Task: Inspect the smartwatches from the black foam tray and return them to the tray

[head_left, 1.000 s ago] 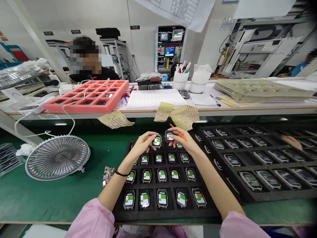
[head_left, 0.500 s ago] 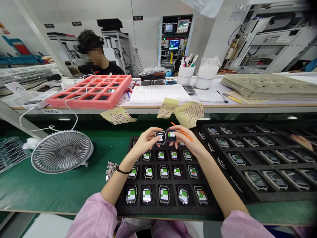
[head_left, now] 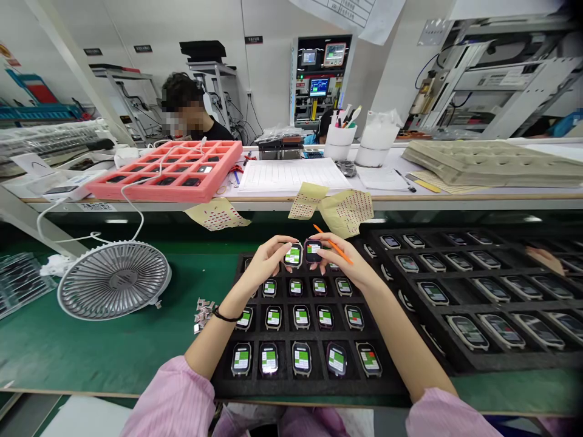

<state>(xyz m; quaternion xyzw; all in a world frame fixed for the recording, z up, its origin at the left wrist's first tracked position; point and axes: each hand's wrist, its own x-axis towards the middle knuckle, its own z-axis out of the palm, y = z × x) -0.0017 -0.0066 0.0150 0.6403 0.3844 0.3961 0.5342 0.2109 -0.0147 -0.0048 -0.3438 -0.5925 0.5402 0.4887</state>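
My left hand [head_left: 268, 261] is closed on a silver-rimmed smartwatch body [head_left: 293, 255] whose lit screen shows green and white blocks. Beside it, a dark-rimmed smartwatch body [head_left: 313, 251] is gripped in my right hand [head_left: 344, 258], its screen showing red and white patches. An orange pen-like stick [head_left: 334, 244] also lies across the fingers of my right hand. Both watches are held up over the far end of a black foam tray [head_left: 314, 383]. Strapless watches with mostly green screens, such as a front one [head_left: 301, 359], sit in its compartments.
A second black tray [head_left: 460, 303] of watches stands at the right, with another person's hand [head_left: 545, 260] at its far side. On the left are a grey fan [head_left: 116, 280] and small metal pieces [head_left: 203, 314]. A shelf [head_left: 273, 203] with a pink foam tray [head_left: 200, 193] crosses behind.
The left watch's screen has switched from white text on black to green and white blocks. Both hands stay nearly in place. Behind the shelf, a person's head has shifted right.
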